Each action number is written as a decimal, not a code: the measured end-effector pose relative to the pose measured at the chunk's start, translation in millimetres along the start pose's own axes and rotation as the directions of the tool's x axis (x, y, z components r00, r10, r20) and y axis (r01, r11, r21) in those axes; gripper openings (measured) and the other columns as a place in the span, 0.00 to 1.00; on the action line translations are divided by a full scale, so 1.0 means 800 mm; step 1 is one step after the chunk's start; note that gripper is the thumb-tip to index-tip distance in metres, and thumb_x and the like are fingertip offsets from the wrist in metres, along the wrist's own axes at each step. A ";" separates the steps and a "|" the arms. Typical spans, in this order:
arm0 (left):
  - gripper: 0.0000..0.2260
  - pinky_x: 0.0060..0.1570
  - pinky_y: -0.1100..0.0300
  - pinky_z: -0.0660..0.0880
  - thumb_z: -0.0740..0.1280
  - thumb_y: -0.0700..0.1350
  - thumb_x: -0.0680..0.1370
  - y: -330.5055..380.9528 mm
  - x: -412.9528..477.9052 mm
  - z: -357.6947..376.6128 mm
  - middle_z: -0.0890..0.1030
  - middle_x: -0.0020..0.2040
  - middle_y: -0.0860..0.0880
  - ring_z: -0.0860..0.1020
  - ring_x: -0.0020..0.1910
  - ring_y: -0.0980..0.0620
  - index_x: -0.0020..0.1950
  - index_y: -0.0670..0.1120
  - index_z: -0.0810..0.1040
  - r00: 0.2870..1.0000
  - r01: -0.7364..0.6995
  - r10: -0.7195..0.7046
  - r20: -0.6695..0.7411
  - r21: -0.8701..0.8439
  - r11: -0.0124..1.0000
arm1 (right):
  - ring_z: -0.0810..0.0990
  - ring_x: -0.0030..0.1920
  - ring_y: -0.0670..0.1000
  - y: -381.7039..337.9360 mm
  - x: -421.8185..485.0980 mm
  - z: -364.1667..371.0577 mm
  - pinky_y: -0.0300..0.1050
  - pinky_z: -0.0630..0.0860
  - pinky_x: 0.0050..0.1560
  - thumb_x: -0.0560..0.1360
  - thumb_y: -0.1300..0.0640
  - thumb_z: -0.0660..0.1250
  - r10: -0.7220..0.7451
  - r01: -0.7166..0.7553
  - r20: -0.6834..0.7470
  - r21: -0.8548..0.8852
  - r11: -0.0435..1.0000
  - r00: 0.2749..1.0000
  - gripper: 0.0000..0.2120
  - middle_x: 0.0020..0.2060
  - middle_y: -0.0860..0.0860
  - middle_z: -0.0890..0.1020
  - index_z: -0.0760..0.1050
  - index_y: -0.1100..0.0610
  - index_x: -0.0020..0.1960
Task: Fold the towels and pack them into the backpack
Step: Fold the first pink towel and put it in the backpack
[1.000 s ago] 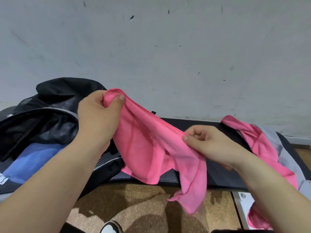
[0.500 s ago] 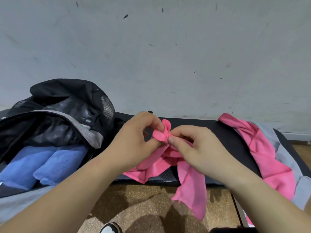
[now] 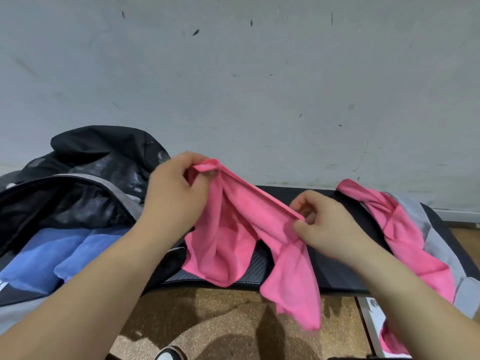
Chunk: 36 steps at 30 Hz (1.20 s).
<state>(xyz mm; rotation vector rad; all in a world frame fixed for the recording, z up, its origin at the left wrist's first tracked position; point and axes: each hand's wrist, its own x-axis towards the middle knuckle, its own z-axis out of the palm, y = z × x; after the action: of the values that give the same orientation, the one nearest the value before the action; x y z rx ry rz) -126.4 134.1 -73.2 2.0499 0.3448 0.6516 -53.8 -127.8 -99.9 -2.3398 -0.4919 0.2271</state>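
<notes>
I hold a pink towel (image 3: 241, 229) up above a black bench. My left hand (image 3: 174, 196) pinches its upper left corner. My right hand (image 3: 327, 224) pinches the top edge lower and to the right. The cloth hangs in loose folds below both hands, past the bench's front edge. An open black and grey backpack (image 3: 78, 183) lies at the left with two folded blue towels (image 3: 59, 253) inside. Another pink towel (image 3: 405, 229) and a grey towel (image 3: 441, 245) lie crumpled on the bench at the right.
The black bench (image 3: 327, 271) runs along a pale scuffed wall (image 3: 259, 87). Below it is a speckled brown floor (image 3: 207, 320). A shoe tip (image 3: 168, 354) shows at the bottom. A white object with pink cloth (image 3: 384, 333) sits at the lower right.
My hands were together half a second ago, pinching the pink towel's corners as one. Now they have drawn apart, the left hand up and left, stretching the top edge between them.
</notes>
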 end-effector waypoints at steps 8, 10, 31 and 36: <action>0.02 0.40 0.58 0.76 0.73 0.50 0.78 -0.022 -0.001 -0.012 0.83 0.37 0.55 0.80 0.37 0.58 0.46 0.55 0.82 0.993 0.009 -0.033 0.109 0.216 0.976 | 0.87 0.41 0.58 0.027 0.003 -0.011 0.64 0.84 0.49 0.75 0.66 0.72 0.131 -0.113 -0.067 0.223 0.968 0.989 0.08 0.38 0.52 0.88 0.86 0.55 0.43; 0.04 0.44 0.59 0.78 0.70 0.49 0.78 -0.008 -0.012 -0.004 0.86 0.41 0.57 0.82 0.43 0.59 0.49 0.56 0.85 0.949 -0.079 0.027 0.315 0.153 0.985 | 0.87 0.45 0.60 0.018 0.001 -0.007 0.64 0.84 0.50 0.77 0.62 0.74 0.102 -0.084 -0.049 0.286 0.954 0.994 0.05 0.40 0.54 0.89 0.87 0.54 0.46; 0.07 0.40 0.65 0.78 0.75 0.44 0.78 -0.003 -0.004 0.033 0.84 0.41 0.54 0.80 0.35 0.59 0.52 0.52 0.80 0.994 0.097 -0.096 0.053 -0.022 0.995 | 0.82 0.38 0.51 0.012 0.004 -0.007 0.52 0.82 0.42 0.80 0.64 0.71 0.045 -0.081 0.085 0.486 0.870 0.995 0.05 0.40 0.64 0.85 0.85 0.62 0.48; 0.04 0.48 0.57 0.80 0.76 0.46 0.76 -0.007 -0.001 0.024 0.83 0.46 0.56 0.82 0.41 0.60 0.43 0.53 0.82 0.997 0.076 -0.081 0.021 0.164 0.983 | 0.83 0.44 0.50 0.003 0.000 -0.004 0.44 0.79 0.45 0.81 0.57 0.69 0.085 -0.041 -0.025 0.715 0.698 0.996 0.09 0.46 0.58 0.88 0.87 0.60 0.53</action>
<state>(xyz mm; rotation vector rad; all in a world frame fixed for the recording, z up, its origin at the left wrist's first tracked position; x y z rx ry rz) -116.3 123.3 -86.5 2.1867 0.4741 0.5618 -51.8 -131.3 -99.6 -1.5800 -0.2248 0.3178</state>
